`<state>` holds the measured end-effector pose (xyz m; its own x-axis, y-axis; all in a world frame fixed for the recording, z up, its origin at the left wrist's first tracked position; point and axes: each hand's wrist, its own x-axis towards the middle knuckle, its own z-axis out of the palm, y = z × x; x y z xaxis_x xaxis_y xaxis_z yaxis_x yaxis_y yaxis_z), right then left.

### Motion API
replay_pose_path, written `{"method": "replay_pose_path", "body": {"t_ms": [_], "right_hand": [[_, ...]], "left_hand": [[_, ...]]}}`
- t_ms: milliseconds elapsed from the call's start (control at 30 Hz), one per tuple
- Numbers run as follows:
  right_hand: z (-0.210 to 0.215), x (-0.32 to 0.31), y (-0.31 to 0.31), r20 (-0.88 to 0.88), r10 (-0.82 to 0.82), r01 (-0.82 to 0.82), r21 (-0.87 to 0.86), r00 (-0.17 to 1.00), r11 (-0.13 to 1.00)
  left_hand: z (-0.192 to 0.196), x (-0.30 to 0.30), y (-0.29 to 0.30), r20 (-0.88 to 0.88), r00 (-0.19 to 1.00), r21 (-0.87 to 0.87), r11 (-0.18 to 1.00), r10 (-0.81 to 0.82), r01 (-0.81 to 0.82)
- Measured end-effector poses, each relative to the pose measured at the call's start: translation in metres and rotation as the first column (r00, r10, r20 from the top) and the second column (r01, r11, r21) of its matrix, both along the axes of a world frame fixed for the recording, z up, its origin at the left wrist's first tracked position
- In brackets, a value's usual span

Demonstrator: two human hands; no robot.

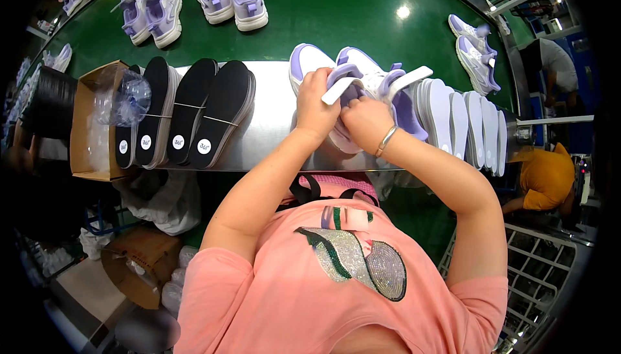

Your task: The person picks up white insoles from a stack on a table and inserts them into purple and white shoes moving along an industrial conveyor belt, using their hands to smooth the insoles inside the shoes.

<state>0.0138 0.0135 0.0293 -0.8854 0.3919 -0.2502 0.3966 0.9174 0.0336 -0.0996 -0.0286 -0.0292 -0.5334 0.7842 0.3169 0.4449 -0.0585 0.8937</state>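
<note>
One lavender-and-white sneaker point(345, 74) sits at the steel worktop point(268, 109), clasped along its side by my left hand point(314, 107), which should brace it firmly so my right hand point(367, 122), bunched at the collar around something I cannot make out, works gently.

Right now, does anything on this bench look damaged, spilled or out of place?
Only the clear plastic: it bulges over the right side of the cardboard box, toward the black insoles, which looks untidy. Nothing looks spilled; the shoe in your hands, partly hidden, shows no obvious damage.
</note>
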Motion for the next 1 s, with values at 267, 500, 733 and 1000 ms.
{"method": "replay_pose_path", "body": {"t_ms": [267, 500, 733, 1000], "right_hand": [[-0.011, -0.027, 0.013, 0.243, -0.083, 0.143, -0.242, 0.967, 0.960], [-0.029, -0.042, 0.035, 0.383, 0.218, -0.106, -0.294, 0.898, 0.950], [-0.017, -0.037, 0.016, 0.383, -0.047, 0.091, -0.097, 0.923, 0.991], [0.015, -0.017, 0.013, 0.431, 0.027, 0.130, -0.330, 0.902, 0.935]], "left_hand": [[0.003, -0.005, -0.006, 0.012, 0.999, -0.030, 0.999, -0.033, 0.033], [0.003, -0.005, -0.003, -0.002, 0.999, -0.023, 0.999, -0.034, 0.034], [0.001, -0.003, -0.002, -0.017, 0.999, -0.042, 0.998, -0.047, 0.046], [-0.001, -0.004, -0.002, -0.011, 0.998, -0.016, 0.998, -0.064, 0.064]]}}
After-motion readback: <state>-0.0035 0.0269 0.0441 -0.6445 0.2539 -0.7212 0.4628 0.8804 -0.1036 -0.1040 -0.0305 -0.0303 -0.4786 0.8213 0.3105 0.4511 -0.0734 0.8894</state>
